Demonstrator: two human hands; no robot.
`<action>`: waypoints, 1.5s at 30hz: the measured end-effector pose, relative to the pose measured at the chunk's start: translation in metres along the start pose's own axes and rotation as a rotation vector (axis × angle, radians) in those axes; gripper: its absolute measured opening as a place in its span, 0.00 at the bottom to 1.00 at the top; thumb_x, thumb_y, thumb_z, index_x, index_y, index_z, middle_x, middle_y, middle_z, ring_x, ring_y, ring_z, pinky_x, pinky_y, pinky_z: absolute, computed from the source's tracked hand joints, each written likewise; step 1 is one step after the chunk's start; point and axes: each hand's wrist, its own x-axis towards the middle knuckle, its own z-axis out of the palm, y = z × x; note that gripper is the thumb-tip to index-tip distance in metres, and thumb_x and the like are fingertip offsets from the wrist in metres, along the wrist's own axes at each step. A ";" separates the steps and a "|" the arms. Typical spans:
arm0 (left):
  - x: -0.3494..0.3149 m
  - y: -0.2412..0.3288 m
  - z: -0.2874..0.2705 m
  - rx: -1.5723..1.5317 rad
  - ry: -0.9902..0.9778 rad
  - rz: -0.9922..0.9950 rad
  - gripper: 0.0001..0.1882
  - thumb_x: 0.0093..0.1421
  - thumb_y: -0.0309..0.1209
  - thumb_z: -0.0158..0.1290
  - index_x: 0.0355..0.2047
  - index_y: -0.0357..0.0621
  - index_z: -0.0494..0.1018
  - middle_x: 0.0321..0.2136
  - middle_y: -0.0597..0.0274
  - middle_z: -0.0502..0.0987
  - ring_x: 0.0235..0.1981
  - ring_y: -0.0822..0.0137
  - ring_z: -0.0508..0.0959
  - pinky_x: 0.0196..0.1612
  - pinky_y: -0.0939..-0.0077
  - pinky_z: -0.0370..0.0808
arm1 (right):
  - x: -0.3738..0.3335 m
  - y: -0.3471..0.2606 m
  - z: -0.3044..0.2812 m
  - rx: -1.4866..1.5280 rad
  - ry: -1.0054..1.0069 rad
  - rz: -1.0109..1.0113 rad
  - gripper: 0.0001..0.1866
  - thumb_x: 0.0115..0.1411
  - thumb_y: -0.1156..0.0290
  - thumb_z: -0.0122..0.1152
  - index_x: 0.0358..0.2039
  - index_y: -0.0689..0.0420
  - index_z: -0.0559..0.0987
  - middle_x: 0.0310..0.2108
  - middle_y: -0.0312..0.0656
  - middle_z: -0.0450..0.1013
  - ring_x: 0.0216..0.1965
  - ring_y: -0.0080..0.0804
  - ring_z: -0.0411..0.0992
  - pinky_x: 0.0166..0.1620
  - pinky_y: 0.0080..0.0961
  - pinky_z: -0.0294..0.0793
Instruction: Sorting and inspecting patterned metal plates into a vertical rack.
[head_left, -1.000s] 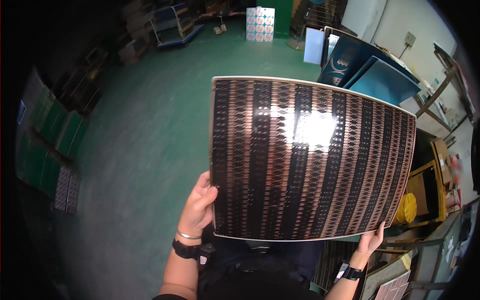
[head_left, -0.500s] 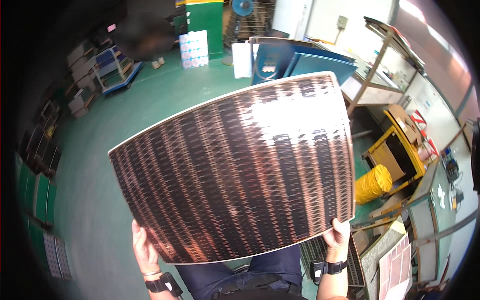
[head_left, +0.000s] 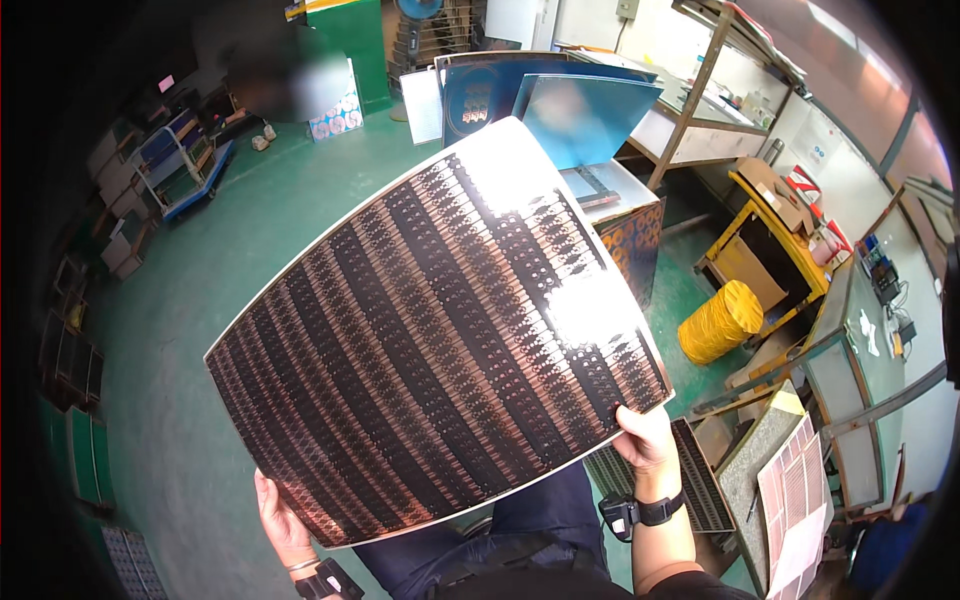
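A large thin panel (head_left: 420, 340) with black and copper-coloured stripes of fine repeated pattern fills the middle of the head view. It is tilted, its left side lower than its far right corner, and bright glare hides part of the pattern. At its lower left corner my left hand (head_left: 284, 520) grips the edge, fingers partly behind the panel. My right hand (head_left: 645, 440) is closed on the lower right corner, with the thumb over the front. Under the right wrist, a similar dark striped panel (head_left: 702, 478) is partly hidden.
Blue panels (head_left: 590, 120) stand upright at the back on a cabinet (head_left: 640, 245). To the right are a yellow-wrapped roll (head_left: 720, 322), a yellow cart (head_left: 765, 240) and pale pink patterned sheets (head_left: 795, 500). A blue trolley (head_left: 200, 185) stands far left on the green floor (head_left: 170, 330).
The panel has turned anticlockwise, and its right end has moved left and toward me. Both hands keep their grip. The surroundings have shifted left in view, uncovering the cabinet under the blue panels.
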 end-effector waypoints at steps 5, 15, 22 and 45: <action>0.006 -0.037 0.003 0.072 0.025 -0.061 0.20 0.62 0.36 0.47 0.51 0.37 0.66 0.50 0.60 0.69 0.52 0.67 0.66 0.59 0.69 0.57 | 0.004 0.022 0.025 -0.222 -0.043 -0.007 0.26 0.56 0.74 0.57 0.55 0.63 0.64 0.51 0.42 0.66 0.54 0.32 0.62 0.57 0.32 0.60; 0.000 -0.167 0.111 -0.542 -0.373 -0.707 0.13 0.65 0.36 0.43 0.48 0.47 0.66 0.42 0.65 0.73 0.42 0.73 0.74 0.46 0.75 0.72 | 0.019 0.105 0.089 -0.902 -0.137 -0.519 0.13 0.57 0.78 0.51 0.42 0.70 0.70 0.37 0.45 0.71 0.36 0.28 0.69 0.40 0.22 0.68; 0.031 -0.186 0.059 0.534 -0.189 -0.696 0.13 0.63 0.26 0.41 0.47 0.40 0.69 0.42 0.58 0.76 0.36 0.71 0.77 0.40 0.78 0.75 | 0.070 0.123 0.062 -1.241 -0.073 -0.458 0.08 0.59 0.74 0.51 0.35 0.67 0.70 0.15 0.43 0.67 0.15 0.32 0.67 0.20 0.26 0.65; 0.088 -0.276 0.046 1.642 -0.326 0.189 0.08 0.52 0.29 0.53 0.34 0.43 0.72 0.47 0.54 0.68 0.53 0.54 0.64 0.55 0.60 0.61 | 0.161 0.273 0.001 -1.491 -0.171 0.168 0.24 0.56 0.73 0.50 0.54 0.64 0.65 0.21 0.56 0.71 0.26 0.53 0.73 0.32 0.44 0.71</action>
